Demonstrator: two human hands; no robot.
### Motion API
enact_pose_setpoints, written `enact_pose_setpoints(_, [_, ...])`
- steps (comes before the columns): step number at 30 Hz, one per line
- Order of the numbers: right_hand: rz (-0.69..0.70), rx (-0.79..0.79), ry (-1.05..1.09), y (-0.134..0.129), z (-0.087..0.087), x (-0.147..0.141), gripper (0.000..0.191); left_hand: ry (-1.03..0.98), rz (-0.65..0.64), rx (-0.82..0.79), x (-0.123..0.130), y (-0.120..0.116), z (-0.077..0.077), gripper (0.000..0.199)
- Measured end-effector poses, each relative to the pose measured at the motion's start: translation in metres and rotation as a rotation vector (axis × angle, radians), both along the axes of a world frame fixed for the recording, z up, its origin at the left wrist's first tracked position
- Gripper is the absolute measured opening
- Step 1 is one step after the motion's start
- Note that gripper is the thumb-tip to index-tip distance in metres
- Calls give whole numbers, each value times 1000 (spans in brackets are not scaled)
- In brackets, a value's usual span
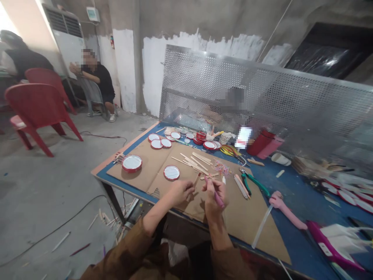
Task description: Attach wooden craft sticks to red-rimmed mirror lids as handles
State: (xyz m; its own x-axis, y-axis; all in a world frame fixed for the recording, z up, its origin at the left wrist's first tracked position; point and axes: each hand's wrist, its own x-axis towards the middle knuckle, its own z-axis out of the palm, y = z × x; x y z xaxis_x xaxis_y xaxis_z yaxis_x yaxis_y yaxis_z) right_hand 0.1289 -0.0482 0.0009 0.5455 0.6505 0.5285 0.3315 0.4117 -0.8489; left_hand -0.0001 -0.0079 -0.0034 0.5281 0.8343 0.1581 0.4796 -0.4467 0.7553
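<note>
Your left hand (182,193): narrow pinch on a thin wooden stick (194,182), held above the corrugated cardboard sheet (241,221)

Your right hand (215,196): fingers closed around a slim pink tool (218,197), its upper end just beside the stick

On the cardboard, near to far: green-handled pliers (252,182) beside flat wooden strips (240,186); a loose pile of wooden sticks (192,163); two round red-rimmed discs with pale, glossy faces (171,172)

On the blue tabletop (294,202): a pink moulded tool (287,210), more red-rimmed discs (210,145), and a glossy red cylindrical container (259,143)

Behind: a perforated metal sheet (233,89), standing upright along the table's far edge

Farther left: red plastic chairs (37,111) and a seated person (96,76)
</note>
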Motion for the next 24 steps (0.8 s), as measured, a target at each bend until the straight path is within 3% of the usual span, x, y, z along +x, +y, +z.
enact_pose_setpoints(6, [16,-33,-109,-8,-3,4,22,20,19,21,1,-1,-2,23])
enact_pose_setpoints(24, [101,-66,-139,-12,8,-2,18,22,10,1,-2,-1,1,23])
